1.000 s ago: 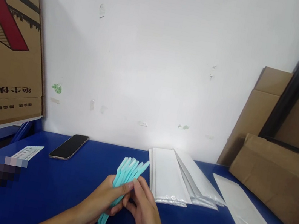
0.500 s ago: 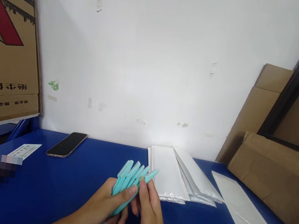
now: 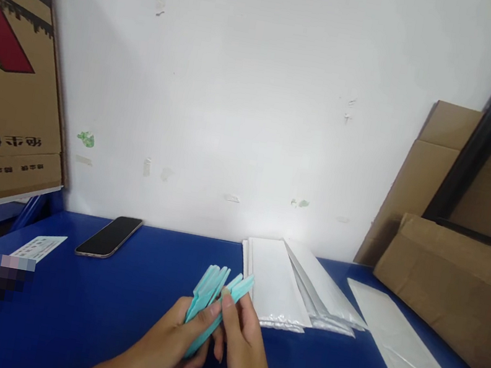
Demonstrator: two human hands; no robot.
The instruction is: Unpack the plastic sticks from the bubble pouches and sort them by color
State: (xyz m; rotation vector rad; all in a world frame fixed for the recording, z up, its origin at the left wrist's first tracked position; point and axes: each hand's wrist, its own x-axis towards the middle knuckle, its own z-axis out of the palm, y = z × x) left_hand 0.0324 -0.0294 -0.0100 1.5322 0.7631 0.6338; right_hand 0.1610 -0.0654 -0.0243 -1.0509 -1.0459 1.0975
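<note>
My left hand [image 3: 174, 342] is closed round a bundle of thin turquoise sticks [image 3: 213, 288], which fan out upward and away from me above the blue table [image 3: 78, 307]. My right hand [image 3: 241, 347] presses against the right side of the bundle, with thumb and fingers pinching the rightmost sticks. The lower ends of the sticks poke out below my left palm. A stack of long white pouches [image 3: 273, 283] lies just to the right of my hands.
A black phone [image 3: 109, 236] and a small printed card [image 3: 40, 246] lie at the left of the table. One loose white pouch [image 3: 408, 362] lies at the right. Cardboard sheets [image 3: 448, 293] lean at the right, a large carton [image 3: 8, 81] at the left.
The fan of sticks has closed up somewhat; the rightmost sticks have been pushed back toward the bundle. My hands stay together at the same place.
</note>
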